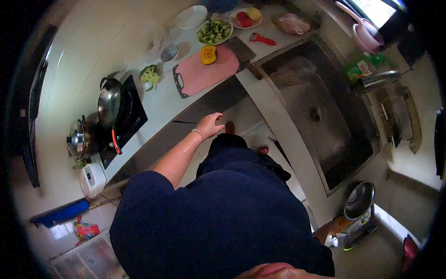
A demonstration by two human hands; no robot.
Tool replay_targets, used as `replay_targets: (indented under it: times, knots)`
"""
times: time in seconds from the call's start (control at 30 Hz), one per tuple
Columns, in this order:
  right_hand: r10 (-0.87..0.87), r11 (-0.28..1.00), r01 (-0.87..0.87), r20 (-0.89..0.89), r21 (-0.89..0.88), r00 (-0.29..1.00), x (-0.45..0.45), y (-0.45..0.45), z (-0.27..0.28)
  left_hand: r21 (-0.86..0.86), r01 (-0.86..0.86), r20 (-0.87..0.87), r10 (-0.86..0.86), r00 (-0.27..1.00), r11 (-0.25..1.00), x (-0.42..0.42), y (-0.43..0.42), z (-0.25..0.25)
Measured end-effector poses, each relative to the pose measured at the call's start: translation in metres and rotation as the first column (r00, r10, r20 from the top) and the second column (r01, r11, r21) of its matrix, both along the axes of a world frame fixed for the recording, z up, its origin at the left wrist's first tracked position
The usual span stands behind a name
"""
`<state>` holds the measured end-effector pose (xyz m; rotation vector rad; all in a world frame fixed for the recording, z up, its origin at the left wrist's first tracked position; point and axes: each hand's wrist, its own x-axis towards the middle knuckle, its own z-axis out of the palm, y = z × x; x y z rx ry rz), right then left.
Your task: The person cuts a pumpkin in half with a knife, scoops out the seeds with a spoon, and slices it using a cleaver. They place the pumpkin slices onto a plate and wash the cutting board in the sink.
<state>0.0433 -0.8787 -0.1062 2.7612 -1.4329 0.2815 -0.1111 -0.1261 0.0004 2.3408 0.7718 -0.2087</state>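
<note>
My left hand [211, 124] hangs over the gap in front of the counter, below the pink cutting board [195, 74]; it holds nothing, fingers loosely curved and apart. A cut piece of pumpkin [209, 55] lies on the board. At the lower right my right hand [338, 226] reaches beside a round metal bowl [359, 200] and a yellowish package [355, 225]. Its fingers are dark and blurred, so its grip is unclear. A crumpled white item [331, 240] is just below it.
A wok [109, 102] sits on the black cooktop [132, 104], with a lidded pot [79, 139] beside it. Broccoli [149, 76], a plate of chopped greens [214, 32] and a red peeler [262, 39] are on the counter. The sink [320, 107] is at right.
</note>
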Motion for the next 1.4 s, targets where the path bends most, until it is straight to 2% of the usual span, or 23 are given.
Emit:
replay_targets:
  times: [0.3,0.47,0.57,0.67,0.73,0.77,0.8,0.83,0.87,0.9,0.97,1.0,1.03,1.07,1.13,1.17,1.2,1.23,1.27,1.3,1.33,1.37,1.4]
  knots:
    - [-0.027,0.989,0.007,0.13,0.149,0.991,-0.008,0.03,-0.002,-0.015,-0.089,-0.014,0.089,0.996,0.996,-0.024,0.045,-0.022]
    - [-0.082,0.945,-0.011,0.271,0.327,0.959,-0.018,0.079,-0.006,-0.043,-0.155,0.012,0.155,0.988,0.987,-0.027,0.107,-0.026]
    - [-0.134,0.878,-0.063,0.369,0.475,0.92,-0.024,0.124,-0.011,-0.108,-0.299,0.105,0.31,0.945,0.948,-0.038,0.152,-0.027]
    - [-0.18,0.739,-0.173,0.439,0.651,0.88,-0.017,0.179,-0.022,-0.119,-0.565,0.295,0.573,0.765,0.816,-0.056,0.213,-0.04]
    - [-0.215,0.596,-0.253,0.455,0.762,0.864,-0.008,0.218,-0.036,-0.098,-0.835,0.422,0.782,0.458,0.542,-0.075,0.261,-0.059]
    - [-0.25,0.474,-0.303,0.457,0.826,0.854,0.0,0.23,-0.054,-0.083,-0.887,0.489,0.794,0.361,0.454,-0.086,0.29,-0.073]
    - [-0.328,0.274,-0.354,0.433,0.894,0.84,0.014,0.226,-0.085,-0.077,-0.927,0.555,0.788,0.266,0.367,-0.094,0.32,-0.084]
    - [-0.325,0.154,-0.399,0.427,0.904,0.844,0.022,0.226,-0.113,-0.125,-0.956,0.5,0.849,0.17,0.265,-0.098,0.35,-0.09]
    - [-0.126,0.34,-0.401,0.464,0.851,0.877,0.012,0.343,-0.025,-0.166,-0.973,0.439,0.896,0.072,0.16,-0.1,0.38,-0.096]
    - [0.045,0.412,-0.532,0.566,0.74,0.823,0.003,0.41,0.011,-0.195,-0.979,0.369,0.929,-0.023,0.053,-0.102,0.401,-0.1]
    - [0.102,0.345,-0.554,0.557,0.757,0.824,0.005,0.468,0.038,-0.519,-0.855,0.167,0.98,-0.105,-0.003,-0.102,0.433,-0.101]
    - [0.162,0.33,-0.583,0.564,0.742,0.81,0.0,0.49,0.054,-0.653,-0.756,0.047,0.993,-0.11,-0.053,-0.093,0.442,-0.099]
    - [0.214,0.317,-0.609,0.571,0.727,0.793,-0.007,0.507,0.064,-0.683,-0.727,0.145,0.989,-0.041,0.07,-0.08,0.426,-0.064]
    - [0.248,0.33,-0.612,0.56,0.718,0.791,-0.012,0.52,0.067,-0.68,-0.731,0.024,0.999,0.041,0.047,-0.08,0.431,-0.064]
    - [0.338,0.398,-0.641,0.544,0.656,0.768,-0.016,0.519,0.057,-0.742,-0.671,0.004,1.0,0.011,0.011,-0.098,0.456,-0.12]
    - [0.394,0.45,-0.662,0.532,0.599,0.749,-0.018,0.509,0.041,-0.736,-0.676,-0.055,0.998,0.021,-0.026,-0.099,0.457,-0.119]
    - [0.373,0.419,-0.704,0.598,0.573,0.709,-0.023,0.507,0.037,-0.729,-0.682,-0.115,0.993,0.032,-0.062,-0.1,0.458,-0.118]
    - [0.269,0.378,-0.695,0.646,0.612,0.715,-0.029,0.504,0.016,-0.845,-0.521,0.009,0.978,0.21,0.12,-0.108,0.445,-0.103]
    - [0.308,0.321,-0.771,0.709,0.55,0.635,-0.035,0.508,0.017,-0.802,-0.597,-0.067,0.99,0.125,0.021,-0.117,0.456,-0.124]
    - [0.241,0.353,-0.664,0.622,0.659,0.745,-0.039,0.539,0.063,-0.872,-0.488,-0.103,0.992,0.078,-0.052,-0.108,0.459,-0.125]
    - [0.2,0.273,-0.651,0.62,0.709,0.759,-0.041,0.556,0.074,-0.875,-0.481,-0.008,0.993,0.12,0.051,-0.116,0.45,-0.121]
    - [0.19,0.181,-0.661,0.634,0.728,0.75,-0.04,0.56,0.068,-0.83,-0.546,0.124,0.992,0.025,0.117,-0.098,0.416,-0.096]
    - [0.205,0.126,-0.614,0.585,0.779,0.784,-0.039,0.577,0.092,-0.801,-0.581,0.074,0.987,0.139,0.142,-0.091,0.396,-0.089]
